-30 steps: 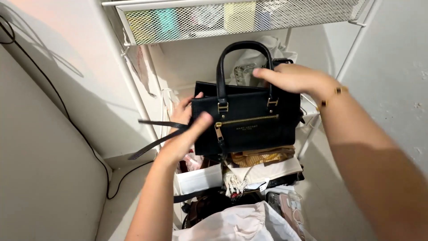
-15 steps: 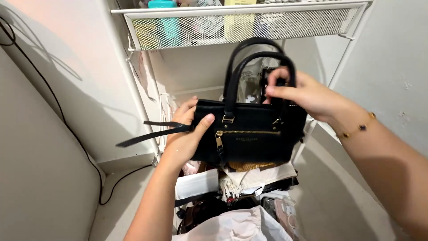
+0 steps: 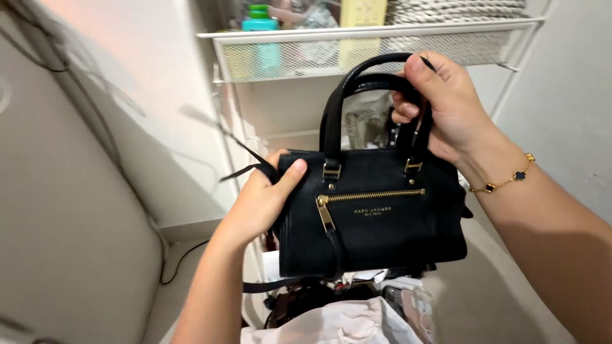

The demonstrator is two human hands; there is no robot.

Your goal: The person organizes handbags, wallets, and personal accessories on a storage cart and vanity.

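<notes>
Right hand (image 3: pixel 446 105) clamped on the twin handles of a black handbag (image 3: pixel 373 213) at frame centre, left hand (image 3: pixel 264 200) gripping its left end, bag upright above a cluttered bin of cloth (image 3: pixel 331 322), white mesh shelf (image 3: pixel 376 51) close overhead, pale walls either side, bare floor lower right.

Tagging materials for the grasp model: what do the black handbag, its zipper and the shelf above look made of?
Handbag: looks like black pebbled leather or faux leather, matte grain visible; which one is unclear.
Zipper: gold-toned metal, shiny teeth and pull.
Shelf: white coated wire mesh, fine grid you can see through.
</notes>
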